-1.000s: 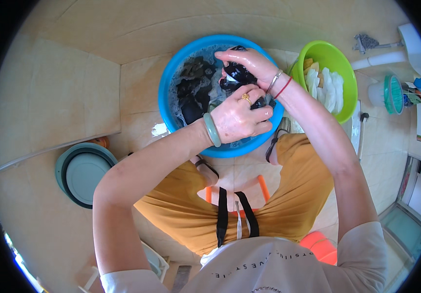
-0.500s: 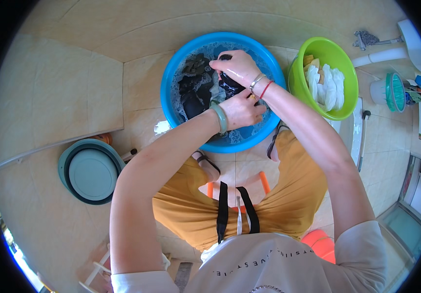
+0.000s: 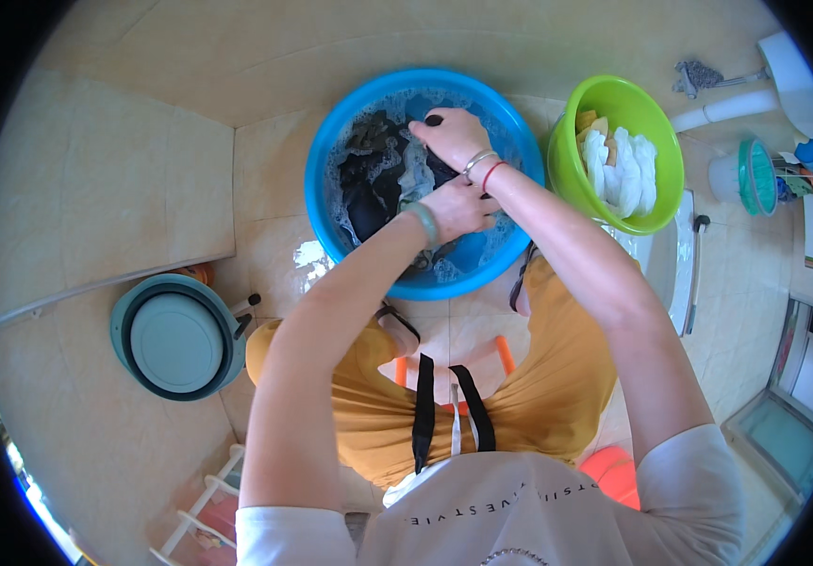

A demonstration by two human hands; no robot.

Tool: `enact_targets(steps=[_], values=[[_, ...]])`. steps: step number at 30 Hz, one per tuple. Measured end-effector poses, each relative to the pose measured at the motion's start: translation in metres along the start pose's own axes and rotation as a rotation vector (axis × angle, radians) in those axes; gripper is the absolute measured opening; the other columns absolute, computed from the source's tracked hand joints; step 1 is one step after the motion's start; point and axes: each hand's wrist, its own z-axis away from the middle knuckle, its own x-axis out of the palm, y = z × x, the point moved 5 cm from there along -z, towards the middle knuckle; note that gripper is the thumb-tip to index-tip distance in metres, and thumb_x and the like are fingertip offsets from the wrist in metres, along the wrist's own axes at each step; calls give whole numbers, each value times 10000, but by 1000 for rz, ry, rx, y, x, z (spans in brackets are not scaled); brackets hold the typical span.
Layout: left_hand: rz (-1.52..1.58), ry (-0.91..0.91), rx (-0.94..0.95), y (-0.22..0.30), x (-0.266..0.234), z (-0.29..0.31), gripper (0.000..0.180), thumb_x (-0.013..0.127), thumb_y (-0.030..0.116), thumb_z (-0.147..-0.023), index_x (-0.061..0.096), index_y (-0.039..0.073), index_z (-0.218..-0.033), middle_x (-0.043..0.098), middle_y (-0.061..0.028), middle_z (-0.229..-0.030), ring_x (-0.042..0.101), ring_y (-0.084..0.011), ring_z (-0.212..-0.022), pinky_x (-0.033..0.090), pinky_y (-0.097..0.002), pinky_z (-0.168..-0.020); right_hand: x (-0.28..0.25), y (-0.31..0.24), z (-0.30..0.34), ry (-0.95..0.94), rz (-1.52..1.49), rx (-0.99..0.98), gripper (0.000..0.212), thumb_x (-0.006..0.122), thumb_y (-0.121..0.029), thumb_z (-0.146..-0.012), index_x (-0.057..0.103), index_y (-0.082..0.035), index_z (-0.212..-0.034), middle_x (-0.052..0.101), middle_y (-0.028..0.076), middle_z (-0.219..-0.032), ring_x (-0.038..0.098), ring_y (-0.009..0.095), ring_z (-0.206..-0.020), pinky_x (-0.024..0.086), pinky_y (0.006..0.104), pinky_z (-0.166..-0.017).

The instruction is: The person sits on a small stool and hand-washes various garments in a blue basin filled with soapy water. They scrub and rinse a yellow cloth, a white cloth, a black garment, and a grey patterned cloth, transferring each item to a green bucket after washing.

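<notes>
Soapy water and several dark garments (image 3: 366, 209) fill the blue basin (image 3: 322, 231) in front of me. My right hand (image 3: 454, 138) is closed around a bunched wet black garment (image 3: 439, 172), and a bit of it shows above the fist. Just below, my left hand (image 3: 460, 207) is closed on the lower part of the same garment, partly hidden under my right wrist. A pale grey-green cloth (image 3: 415, 177) lies in the water left of my hands.
Right of the basin, a lime-green tub (image 3: 668, 203) holds white and yellowish cloths. A grey-green collapsible basin (image 3: 176, 345) stands at the left. An orange stool (image 3: 506, 357) is beneath me. A small bin (image 3: 733, 179) with a teal liner stands at the far right.
Both hands have sunk a little lower over the basin, and less of the black garment shows between them. My left elbow has swung inward to the right.
</notes>
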Motion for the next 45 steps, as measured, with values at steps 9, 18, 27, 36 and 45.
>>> enact_targets(steps=[9,18,27,36,45], values=[[1110,1173,-1093,-59,-66,100,247,683,298,-887,654,143,-1076,559,-72,-1210,565,-285,-1069,483,-422,-883,-34,25,1,-390,-1198,62,254,723,-274,-853,661,-69,-990,665,14,-922,637,120,-838,506,277,-752],[1500,1381,-1203,-77,-100,117,400,601,423,-924,581,154,-1219,578,-43,-1197,555,-218,-1102,466,-466,-897,-62,36,9,-478,-367,-284,420,714,-363,-851,643,-35,-1104,631,66,-1133,589,126,-1001,457,264,-893],[1693,1385,-1126,-37,-117,64,493,684,309,-885,489,102,-1288,536,-133,-1232,550,-266,-1133,508,-501,-885,-43,-3,46,-395,-1257,104,456,708,-365,-848,580,-68,-1170,616,106,-1052,622,282,-981,527,456,-772],[2436,867,-1224,-3,-37,60,637,547,611,-875,458,172,-1327,490,-69,-1319,497,-315,-1131,447,-543,-935,-71,-24,66,-237,-1564,-65,283,713,-231,-866,635,-47,-1065,676,56,-1030,658,154,-920,533,314,-811],[2538,1212,-566,-36,-44,31,764,399,731,-864,442,153,-1362,477,-107,-1402,454,-336,-1277,358,-529,-1058,-102,-4,70,-220,-1419,-36,354,702,-264,-873,619,-44,-1137,670,52,-1057,646,148,-948,515,299,-848]])
